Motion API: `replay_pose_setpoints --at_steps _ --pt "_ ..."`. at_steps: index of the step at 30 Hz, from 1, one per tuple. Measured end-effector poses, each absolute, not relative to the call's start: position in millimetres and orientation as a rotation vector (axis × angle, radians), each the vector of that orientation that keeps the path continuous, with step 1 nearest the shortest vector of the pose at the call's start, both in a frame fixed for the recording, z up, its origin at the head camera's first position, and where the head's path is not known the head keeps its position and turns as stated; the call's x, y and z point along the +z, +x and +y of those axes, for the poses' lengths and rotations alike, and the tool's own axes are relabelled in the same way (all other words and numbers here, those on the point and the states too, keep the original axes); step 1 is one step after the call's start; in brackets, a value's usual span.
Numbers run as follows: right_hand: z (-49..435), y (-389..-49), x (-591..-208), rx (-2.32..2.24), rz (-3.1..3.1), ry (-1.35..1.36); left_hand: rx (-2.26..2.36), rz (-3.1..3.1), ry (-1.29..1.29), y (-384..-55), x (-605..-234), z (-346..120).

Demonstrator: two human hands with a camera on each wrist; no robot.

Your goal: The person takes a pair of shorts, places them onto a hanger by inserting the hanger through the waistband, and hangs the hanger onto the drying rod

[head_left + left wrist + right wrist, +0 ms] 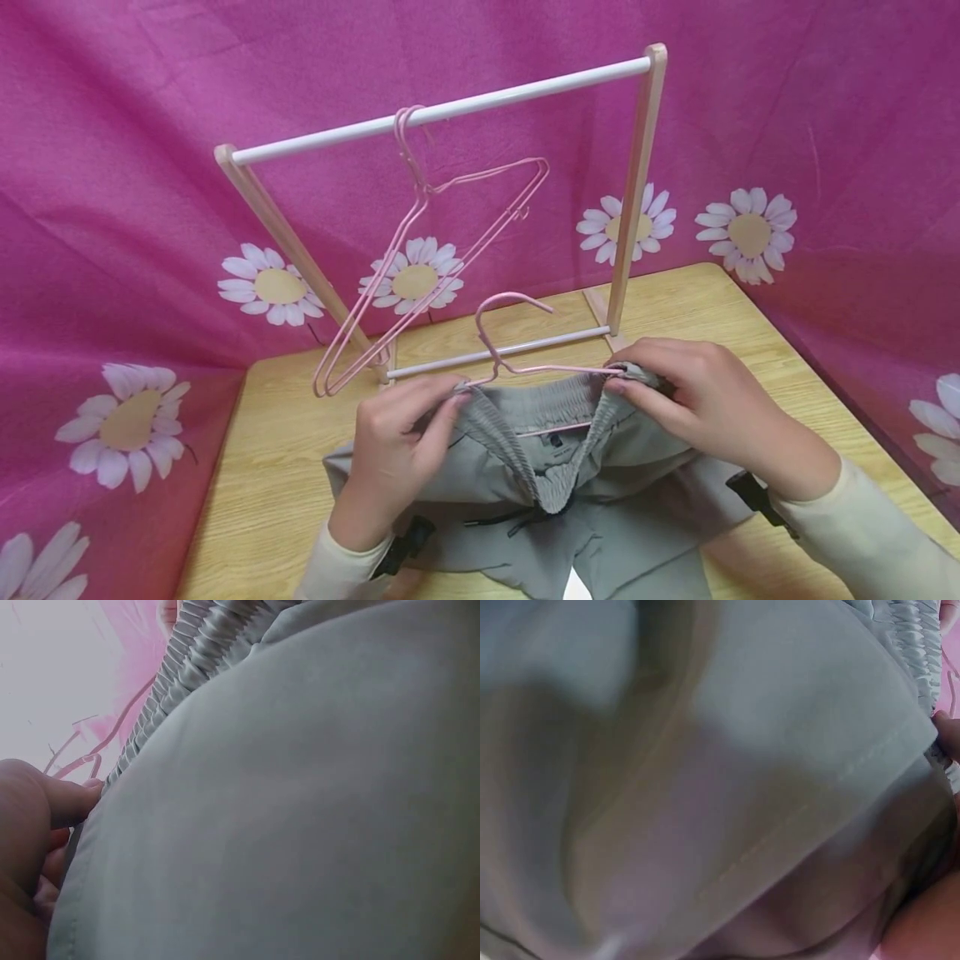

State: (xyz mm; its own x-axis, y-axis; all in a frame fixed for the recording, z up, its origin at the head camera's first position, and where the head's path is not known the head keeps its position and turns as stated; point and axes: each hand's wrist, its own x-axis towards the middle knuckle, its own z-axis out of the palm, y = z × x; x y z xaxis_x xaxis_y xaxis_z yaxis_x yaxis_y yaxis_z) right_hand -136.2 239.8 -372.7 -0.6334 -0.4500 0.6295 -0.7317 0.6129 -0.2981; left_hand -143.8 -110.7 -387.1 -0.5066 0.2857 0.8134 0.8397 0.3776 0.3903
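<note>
Grey drawstring pants (630,492) with a ribbed elastic waistband lie spread over the table in the head view, the lower end cut off by the frame. A pink wire hanger (517,295) sits in the waist opening, its hook standing above the band. My left hand (393,450) pinches the left side of the waistband between thumb and fingers. On the opposite side, my right hand (712,408) pinches the waistband where the hanger's arm meets it. Grey cloth (270,810) fills most of the left wrist view, and cloth (817,712) also covers much of the right wrist view.
Behind the pants stands a small rack with wooden posts (637,192) and a white top bar (525,90). More pink hangers (390,258) hang from its left half. The wooden table (255,467) is backed by a pink cloth (300,67) with daisies.
</note>
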Motion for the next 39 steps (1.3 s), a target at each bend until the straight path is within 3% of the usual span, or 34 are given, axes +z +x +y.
replay_pose_setpoints --at_steps 39 --pt "250.3 -137.4 -373.5 0.796 -2.311 0.895 -1.19 -1.928 -0.851 -145.0 -382.4 -132.0"
